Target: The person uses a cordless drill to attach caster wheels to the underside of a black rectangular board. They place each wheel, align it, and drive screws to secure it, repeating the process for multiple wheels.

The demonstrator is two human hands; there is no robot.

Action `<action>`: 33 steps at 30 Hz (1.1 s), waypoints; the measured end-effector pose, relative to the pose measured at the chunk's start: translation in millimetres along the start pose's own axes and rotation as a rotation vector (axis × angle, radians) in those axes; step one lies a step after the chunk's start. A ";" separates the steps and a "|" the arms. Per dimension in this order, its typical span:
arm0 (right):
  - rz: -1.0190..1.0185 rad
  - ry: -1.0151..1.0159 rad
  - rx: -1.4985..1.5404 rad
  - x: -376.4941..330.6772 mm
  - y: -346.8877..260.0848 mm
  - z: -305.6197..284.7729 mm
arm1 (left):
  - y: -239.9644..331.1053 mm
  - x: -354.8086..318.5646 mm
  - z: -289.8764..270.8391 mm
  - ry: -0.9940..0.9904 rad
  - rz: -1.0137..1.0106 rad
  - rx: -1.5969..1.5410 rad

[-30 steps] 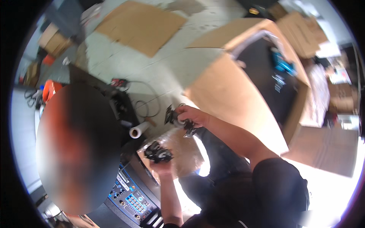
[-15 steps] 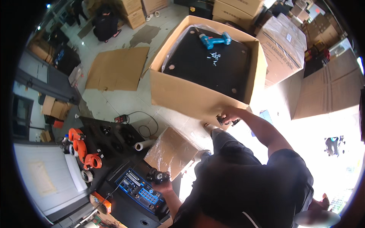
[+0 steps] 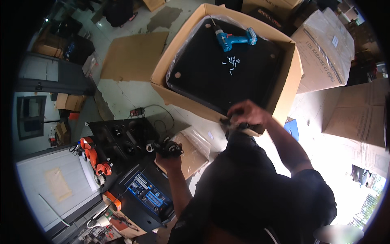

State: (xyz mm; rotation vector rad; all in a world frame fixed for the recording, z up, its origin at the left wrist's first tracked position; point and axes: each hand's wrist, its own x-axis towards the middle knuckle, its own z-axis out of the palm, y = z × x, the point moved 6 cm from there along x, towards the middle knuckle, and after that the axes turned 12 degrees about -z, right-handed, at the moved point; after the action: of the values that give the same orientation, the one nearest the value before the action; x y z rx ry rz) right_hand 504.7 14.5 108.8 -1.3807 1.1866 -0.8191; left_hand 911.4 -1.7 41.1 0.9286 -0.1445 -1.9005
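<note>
My left hand (image 3: pixel 170 159) is closed around a small black wheel-like part (image 3: pixel 167 147), held over a black speaker cabinet (image 3: pixel 134 162) lying on its back. At the near edge of a big open cardboard box (image 3: pixel 170 57), my right hand (image 3: pixel 247 114) grips another small black part (image 3: pixel 233 124). Inside the box lies a large black panel wrapped in clear plastic (image 3: pixel 219 69). On it rest a blue cordless drill (image 3: pixel 233 38) and several loose screws (image 3: pixel 231 63).
A blue control panel (image 3: pixel 148 195) faces up on the cabinet. Orange tools (image 3: pixel 93 156) lie at the left beside a white surface (image 3: pixel 48 183). A plastic-wrapped cardboard piece (image 3: pixel 191 148), flat cardboard sheets (image 3: pixel 132 55) and stacked cartons (image 3: pixel 325 44) surround me.
The view has swung from the cabinet toward the big open box. My right hand moved up to the box's near edge. My left hand stayed low over the cabinet with its part.
</note>
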 end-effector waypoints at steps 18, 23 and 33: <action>0.386 0.976 -0.499 35.4 103.9 -103.9 | -92.8 382.8 274.6 -0.073 0.592 1.878; 0.449 1.282 -0.457 0.1 127.1 -63.6 | -116.4 399.4 314.0 -0.242 0.672 1.995; 0.794 1.420 -0.751 -26.6 97.0 -12.4 | -100.8 415.2 303.7 -0.712 0.784 1.724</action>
State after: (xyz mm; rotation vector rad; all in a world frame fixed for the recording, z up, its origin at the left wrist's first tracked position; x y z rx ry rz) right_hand 466.0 44.7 20.1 -0.4978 3.1022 -0.7241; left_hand 544.2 -371.3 -17.0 0.8366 -2.3967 -0.8984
